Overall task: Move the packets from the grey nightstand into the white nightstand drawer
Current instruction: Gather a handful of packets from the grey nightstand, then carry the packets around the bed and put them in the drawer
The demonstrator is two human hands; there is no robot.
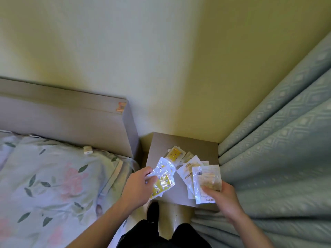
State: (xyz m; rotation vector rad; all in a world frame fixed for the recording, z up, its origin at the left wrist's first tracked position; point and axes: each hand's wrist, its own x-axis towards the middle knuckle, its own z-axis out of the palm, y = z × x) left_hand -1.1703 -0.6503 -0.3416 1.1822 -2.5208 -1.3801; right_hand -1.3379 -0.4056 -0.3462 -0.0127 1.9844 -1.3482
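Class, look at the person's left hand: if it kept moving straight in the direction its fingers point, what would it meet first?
The left hand, gripping yellow-printed packets, points right across the grey nightstand. It would probably first meet the white packets lying there, though depth is uncertain.

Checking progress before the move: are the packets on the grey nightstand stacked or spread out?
Spread out: the packets fan loosely across the grey nightstand, overlapping; each hand grips some.
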